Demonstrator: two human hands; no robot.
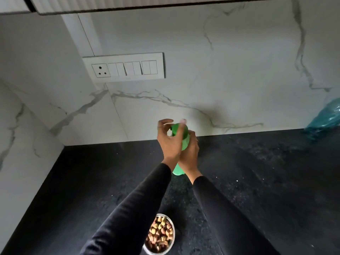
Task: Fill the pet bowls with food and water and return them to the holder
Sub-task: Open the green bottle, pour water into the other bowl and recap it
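A green plastic bottle (184, 144) stands upright on the black countertop (257, 172), near the back wall. My right hand (189, 155) is wrapped around the bottle's body. My left hand (170, 142) grips the dark green cap (179, 129) at the top, fingers curled around it. A metal pet bowl (160, 234) holding mixed brown, pink and yellow kibble sits near the front edge, partly hidden under my left sleeve. No second bowl and no holder are in view.
A crumpled blue plastic bag (325, 120) lies at the far right against the marble backsplash. A white switch and socket panel (125, 68) is on the wall. A side wall closes the counter on the left; a cabinet hangs overhead.
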